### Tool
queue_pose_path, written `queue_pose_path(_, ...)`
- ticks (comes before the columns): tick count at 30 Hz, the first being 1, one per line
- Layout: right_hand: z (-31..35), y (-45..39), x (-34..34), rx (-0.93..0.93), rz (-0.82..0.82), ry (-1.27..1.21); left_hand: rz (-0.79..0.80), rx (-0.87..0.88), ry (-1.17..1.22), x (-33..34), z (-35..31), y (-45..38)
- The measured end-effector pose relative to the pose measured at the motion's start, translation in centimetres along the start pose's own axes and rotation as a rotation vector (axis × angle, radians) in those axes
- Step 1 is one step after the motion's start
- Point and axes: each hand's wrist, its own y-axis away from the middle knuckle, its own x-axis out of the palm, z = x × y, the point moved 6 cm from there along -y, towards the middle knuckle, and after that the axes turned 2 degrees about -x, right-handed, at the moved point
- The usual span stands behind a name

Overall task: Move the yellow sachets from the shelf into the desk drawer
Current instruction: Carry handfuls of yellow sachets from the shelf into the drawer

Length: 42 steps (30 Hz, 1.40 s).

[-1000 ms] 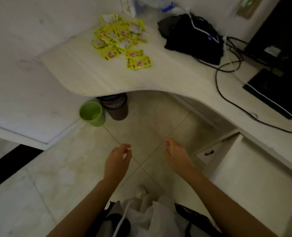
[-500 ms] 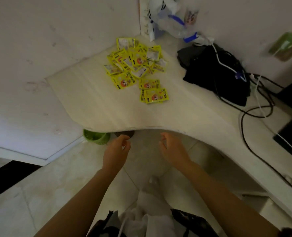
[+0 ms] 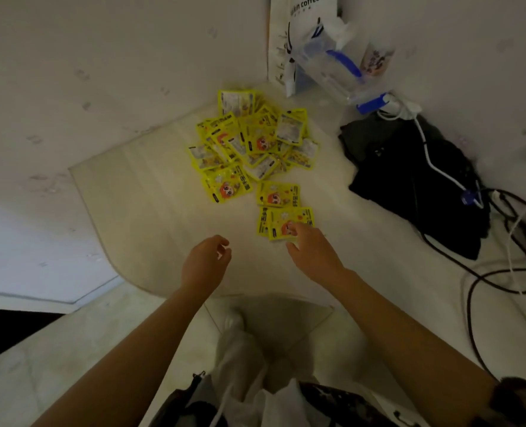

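Note:
Several yellow sachets with a red cartoon print lie in a loose pile (image 3: 252,140) on the pale curved shelf (image 3: 150,192) in the corner. Two more lie apart toward me, the nearest sachet (image 3: 281,218) at the front. My right hand (image 3: 312,252) reaches onto that nearest sachet, fingertips touching its lower edge, fingers apart. My left hand (image 3: 206,261) hovers over the bare shelf to the left, fingers loosely curled and holding nothing. The desk drawer is out of view.
A black bag (image 3: 415,177) with white and black cables (image 3: 502,241) lies right of the pile. A clear plastic jug with blue parts (image 3: 335,66) and a coffee-printed paper bag (image 3: 286,41) stand in the back corner. The tiled floor (image 3: 55,359) lies below the shelf edge.
Both hands rose from over the floor up onto the shelf. The right hand reached the nearest sachet. The view tilted up, so the drawer and green cup left the frame.

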Motion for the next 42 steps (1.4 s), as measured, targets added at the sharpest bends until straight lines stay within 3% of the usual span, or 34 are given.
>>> queue_pose_path(13,-0.8,-8.9,2.0,0.079,0.152,0.3,0.074,0.144,-0.304,-2.4,-2.8,-16.5)
queue_pose_path(19,-1.6,-9.6,2.6,0.081,0.189,0.356,0.157,0.158,-0.357,-0.6,-3.8,-19.3)
queue_pose_path(27,-2.0,-10.8,2.6,0.047,0.243,0.41,0.113,0.175,-0.431,1.3,-3.5,-20.1)
queue_pose_path(36,-2.2,-11.2,2.1,0.046,0.215,0.469,0.068,0.155,-0.325,1.0,-2.8,-18.4)
queue_pose_path(42,-2.1,-11.2,2.1,0.017,0.21,0.457,0.154,0.102,-0.047,0.4,-1.3,-17.4)
